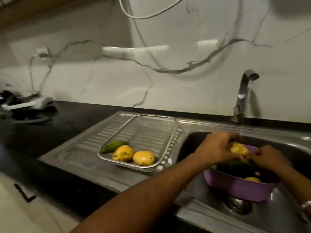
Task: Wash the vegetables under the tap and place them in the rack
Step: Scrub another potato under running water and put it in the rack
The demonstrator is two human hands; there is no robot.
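White marble-look wall w/ grey veins behind a black surface (50, 148); steel sink unit set into it, ribbed drainboard (94, 137) on the left, basin (193, 145) on the right. Chrome tap (242, 96) at the back of the basin, thin stream of water (241, 132) falling from it toward the hands.

Wire rack (175, 125) sits on the drainboard, just beside the basin. Inside, at its near end: one green cucumber (114, 146) on the left, touching or nearly touching a yellow potato (123, 153), then a second yellow potato (143, 158) right next to it. Rest of rack bare wire.

Purple basket (239, 187) stands in the basin, near the drain (239, 206). In it: a dark green veg (235, 167), prob. cucumber, and a bit of a yellow one (252, 179) at the near rim.

Left hand (217, 147) reaches across from lower left, grip curled round a yellow potato in hand (239, 148), held above the basket, roughly under the water. Right hand (267, 157) comes in from the right, fingers bent, tips at the potato's near-right side; picture is blurred there, so can't tell if that grip pinches the potato or only touches it. Band of some kind (306, 205) on the right wrist.

Far left on the surface: a white appliance w/ cable (33, 103), blurred. White cord (143, 15) loops across the wall up top.
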